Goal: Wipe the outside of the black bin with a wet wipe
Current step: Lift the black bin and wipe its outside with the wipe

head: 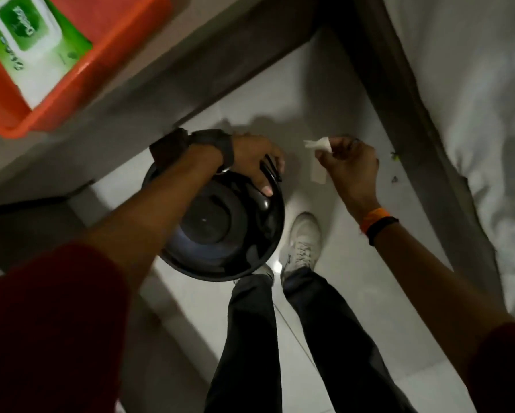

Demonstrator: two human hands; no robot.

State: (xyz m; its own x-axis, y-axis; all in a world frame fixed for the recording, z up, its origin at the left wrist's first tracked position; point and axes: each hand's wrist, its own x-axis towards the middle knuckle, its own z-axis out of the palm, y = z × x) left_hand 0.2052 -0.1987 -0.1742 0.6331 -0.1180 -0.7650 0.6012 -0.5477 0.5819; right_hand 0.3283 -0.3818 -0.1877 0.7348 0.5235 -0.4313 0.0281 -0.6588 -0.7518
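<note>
A round black bin (220,234) stands on the pale tiled floor, seen from straight above, its dark inside showing. My left hand (254,162) grips its far rim, thumb inside the opening. My right hand (350,166) is to the right of the bin, apart from it, pinching a small crumpled white wet wipe (317,146) between fingertips. The bin's outer wall is mostly hidden from this angle.
A grey table (149,93) runs above the bin, carrying an orange tray (80,81) with a green wet wipe pack (32,40). A bed with white sheets (470,114) lies at right. My white shoe (303,242) stands beside the bin.
</note>
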